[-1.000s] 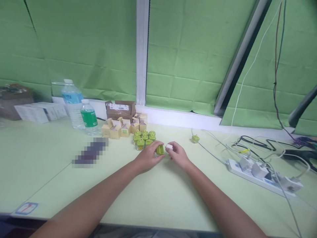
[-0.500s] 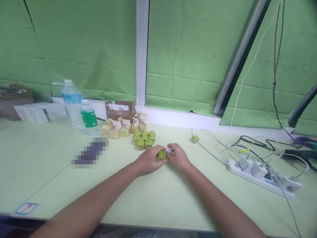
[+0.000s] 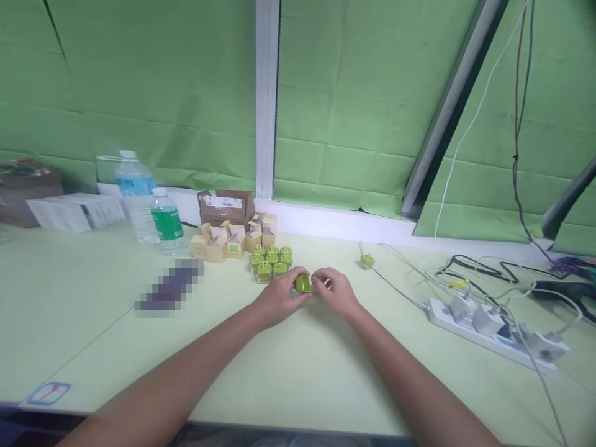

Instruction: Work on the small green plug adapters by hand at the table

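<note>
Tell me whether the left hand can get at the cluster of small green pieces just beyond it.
Probably yes. The left hand lies right beside the cluster of green pieces with bare table between, but it already grips a green piece.

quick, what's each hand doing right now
Left hand: closed on a small green cap-like piece, held just above the table.
Right hand: fingers curled beside the piece; whether it holds anything cannot be told.

1 head view: looks forward, down across table (image 3: 298, 372) toward green blinds (image 3: 363, 112); hands near centre.
</note>
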Demonstrator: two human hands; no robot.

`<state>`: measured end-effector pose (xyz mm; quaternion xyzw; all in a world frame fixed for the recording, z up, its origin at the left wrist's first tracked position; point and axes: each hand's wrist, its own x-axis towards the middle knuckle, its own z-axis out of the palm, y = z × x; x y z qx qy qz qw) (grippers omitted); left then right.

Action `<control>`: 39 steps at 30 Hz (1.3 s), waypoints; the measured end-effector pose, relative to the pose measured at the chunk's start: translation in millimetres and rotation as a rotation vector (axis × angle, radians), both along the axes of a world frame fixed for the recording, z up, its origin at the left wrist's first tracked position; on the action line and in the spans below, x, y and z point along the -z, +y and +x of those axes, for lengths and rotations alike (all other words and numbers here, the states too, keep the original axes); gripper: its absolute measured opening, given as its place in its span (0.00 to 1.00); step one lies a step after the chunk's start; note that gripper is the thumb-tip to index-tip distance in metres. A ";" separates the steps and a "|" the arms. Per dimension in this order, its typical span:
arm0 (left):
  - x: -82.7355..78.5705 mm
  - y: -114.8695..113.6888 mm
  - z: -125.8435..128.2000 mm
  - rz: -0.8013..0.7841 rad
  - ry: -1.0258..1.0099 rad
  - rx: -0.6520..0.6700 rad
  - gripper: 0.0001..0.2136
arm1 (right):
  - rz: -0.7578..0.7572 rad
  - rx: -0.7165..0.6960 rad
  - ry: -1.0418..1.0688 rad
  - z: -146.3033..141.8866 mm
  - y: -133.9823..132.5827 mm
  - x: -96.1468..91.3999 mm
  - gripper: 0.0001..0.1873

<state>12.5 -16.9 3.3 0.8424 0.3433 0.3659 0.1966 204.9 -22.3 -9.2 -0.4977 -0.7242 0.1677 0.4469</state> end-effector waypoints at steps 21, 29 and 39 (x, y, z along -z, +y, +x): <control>10.0 17.2 -5.4 0.150 0.063 0.007 0.10 | -0.388 -0.134 0.473 -6.6 3.4 1.0 0.13; 13.6 19.0 -6.1 0.157 0.014 0.001 0.09 | -0.398 -0.135 0.400 -6.3 3.3 1.5 0.13; 14.4 17.2 -5.0 0.129 0.014 -0.012 0.09 | -0.468 -0.157 0.434 -7.2 1.2 0.7 0.13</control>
